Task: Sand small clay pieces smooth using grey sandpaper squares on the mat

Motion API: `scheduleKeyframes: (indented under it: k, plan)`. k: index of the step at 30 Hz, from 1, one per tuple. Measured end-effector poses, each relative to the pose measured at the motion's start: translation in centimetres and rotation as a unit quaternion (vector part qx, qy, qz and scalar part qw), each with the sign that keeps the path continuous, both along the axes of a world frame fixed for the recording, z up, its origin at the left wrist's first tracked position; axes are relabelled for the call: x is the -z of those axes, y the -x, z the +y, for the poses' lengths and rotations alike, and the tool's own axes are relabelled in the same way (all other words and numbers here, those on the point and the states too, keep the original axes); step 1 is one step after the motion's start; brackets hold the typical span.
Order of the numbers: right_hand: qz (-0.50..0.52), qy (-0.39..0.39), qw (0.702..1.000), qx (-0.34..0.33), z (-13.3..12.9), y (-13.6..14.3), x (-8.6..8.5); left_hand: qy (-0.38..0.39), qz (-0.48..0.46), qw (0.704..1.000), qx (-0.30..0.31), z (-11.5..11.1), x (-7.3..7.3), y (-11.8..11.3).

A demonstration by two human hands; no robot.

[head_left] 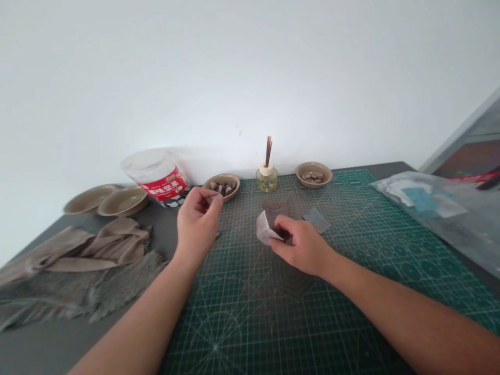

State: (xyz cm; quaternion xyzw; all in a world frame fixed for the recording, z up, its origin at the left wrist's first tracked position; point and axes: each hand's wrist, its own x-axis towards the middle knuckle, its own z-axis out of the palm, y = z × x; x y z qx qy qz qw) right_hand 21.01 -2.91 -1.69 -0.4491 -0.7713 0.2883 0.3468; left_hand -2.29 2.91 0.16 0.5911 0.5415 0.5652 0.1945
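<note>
My left hand [198, 223] is raised in front of a small brown bowl [233, 196] of dark and light pieces, its thumb and fingertips pinched together; what they hold, if anything, is too small to name. Over the green cutting mat [250, 291], my right hand [302, 242] grips a small white paper packet [264, 229] that is tilted to the left. A small clear packet [317, 220] lies on the mat just beyond the right hand, and a dim, greyish flat piece [275, 205] lies behind the white packet.
At the back stand a reed diffuser [267, 179], a bowl of round brown pieces [313, 175] and a big red-labelled tub [162, 182]. Two brown bowls [123, 202] and crumpled cloths [113, 245] are on the left. A clear plastic bag [449, 208] lies on the right.
</note>
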Motion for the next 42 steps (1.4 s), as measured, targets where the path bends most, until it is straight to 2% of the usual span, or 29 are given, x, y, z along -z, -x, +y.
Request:
scheduleKeyframes:
  k: [8, 14, 17, 20, 21, 22, 24, 26, 30, 31, 33, 34, 35, 36, 37, 39, 42]
  plan:
    - [-0.06, -0.034, 0.996, -0.052, -0.8, 0.8, 0.5, -0.007, -0.02, 1.0, 0.001, 0.2, 0.2, 0.2]
    - [-0.08, -0.04, 0.994, -0.056, -0.8, 1.0, 0.2, -0.023, -0.013, 1.0, -0.002, 0.0, -0.1, 0.1]
    - [-0.072, -0.092, 0.993, 0.0, 0.0, 0.5, -0.3, -0.07, -0.021, 0.997, -0.029, -0.1, -0.9, 0.6]
    - [-0.082, -0.134, 0.983, 0.092, 1.2, -0.4, -0.5, -0.186, -0.069, 0.972, -0.124, 0.0, -1.9, 1.4]
    - [-0.105, -0.14, 0.979, 0.108, 1.7, -0.7, -0.4, -0.21, -0.085, 0.964, -0.138, 0.1, -2.2, 1.8]
    - [-0.136, -0.148, 0.972, 0.122, 2.1, -0.9, -0.1, -0.22, -0.095, 0.96, -0.145, 0.2, -2.3, 2.0]
    - [-0.208, -0.155, 0.955, 0.144, 2.8, -1.1, 0.5, -0.194, -0.079, 0.969, -0.13, 0.4, -2.3, 2.5]
    - [-0.264, -0.134, 0.945, 0.139, 3.2, -0.9, 1.2, -0.187, -0.052, 0.971, -0.139, 0.4, -2.0, 2.7]
    - [-0.282, -0.115, 0.945, 0.12, 3.1, -0.4, 2.1, -0.172, 0.033, 0.982, -0.072, -0.9, -0.9, 1.5]
    - [-0.281, -0.118, 0.945, 0.117, 3.0, -0.3, 2.2, -0.166, 0.1, 0.981, -0.013, -1.5, -0.6, 0.7]
    - [-0.281, -0.124, 0.945, 0.109, 2.8, -0.5, 2.5, -0.162, 0.167, 0.969, 0.084, -3.1, -0.2, -1.1]
    - [-0.28, -0.125, 0.946, 0.106, 2.8, -0.6, 2.6, -0.168, 0.211, 0.951, 0.153, -3.9, -0.1, -2.0]
    - [-0.28, -0.126, 0.947, 0.098, 2.8, -0.8, 2.8, -0.181, 0.301, 0.9, 0.259, -4.7, 0.0, -2.9]
    - [-0.276, -0.127, 0.948, 0.095, 2.9, -1.0, 3.0, -0.195, 0.369, 0.847, 0.329, -5.4, 0.0, -3.6]
    - [-0.271, -0.128, 0.949, 0.094, 3.1, -1.1, 3.2, -0.205, 0.409, 0.811, 0.365, -5.9, 0.1, -4.2]
    - [-0.261, -0.131, 0.952, 0.093, 3.5, -1.3, 3.6, -0.22, 0.444, 0.774, 0.394, -6.6, 0.1, -4.8]
    - [-0.243, -0.13, 0.957, 0.091, 3.9, -1.2, 3.8, -0.229, 0.457, 0.762, 0.397, -6.9, 0.0, -4.9]
